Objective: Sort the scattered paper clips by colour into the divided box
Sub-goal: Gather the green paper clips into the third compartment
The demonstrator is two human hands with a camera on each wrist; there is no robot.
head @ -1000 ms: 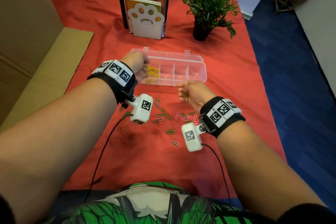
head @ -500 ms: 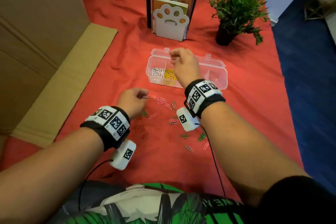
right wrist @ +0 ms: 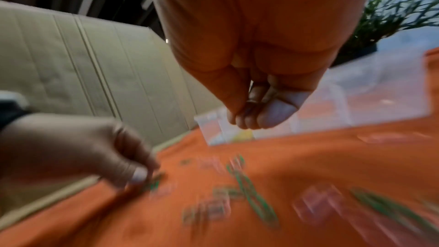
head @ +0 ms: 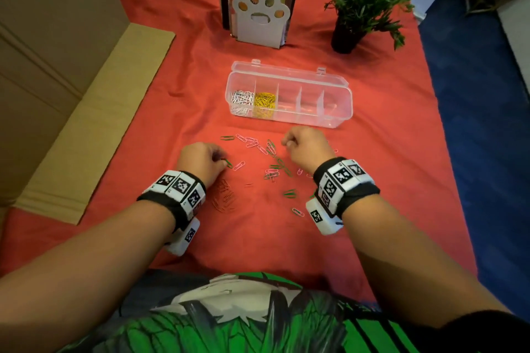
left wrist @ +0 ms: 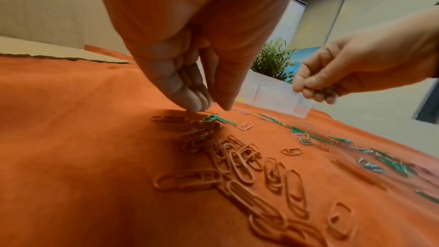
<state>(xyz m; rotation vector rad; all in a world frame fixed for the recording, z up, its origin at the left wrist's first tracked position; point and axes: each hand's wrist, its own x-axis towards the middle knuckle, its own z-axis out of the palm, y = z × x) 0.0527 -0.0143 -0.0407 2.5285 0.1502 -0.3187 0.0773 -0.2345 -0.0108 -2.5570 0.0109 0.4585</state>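
Observation:
The clear divided box (head: 338, 120) lies open on the red cloth, with white clips (head: 242, 99) in its leftmost compartment and yellow clips (head: 264, 100) in the one beside it. Green clips (head: 282, 166), pink clips (head: 251, 142) and a heap of red clips (head: 225, 198) (left wrist: 237, 157) lie scattered in front of it. My left hand (head: 223, 163) (left wrist: 210, 107) points down, thumb and fingertips pinching the end of a green clip (left wrist: 218, 118). My right hand (head: 286, 144) (right wrist: 251, 119) hovers curled above the clips in front of the box, with nothing visible in it.
A white paw-shaped bookend with books (head: 259, 20) and a potted plant (head: 348, 34) stand behind the box. Flattened cardboard (head: 86, 123) lies along the left. The cloth's right edge drops to blue floor (head: 487, 123).
My right hand has come back from above the box to the scattered clips. My left hand stays low at the clips, now with its fingertips at a green one.

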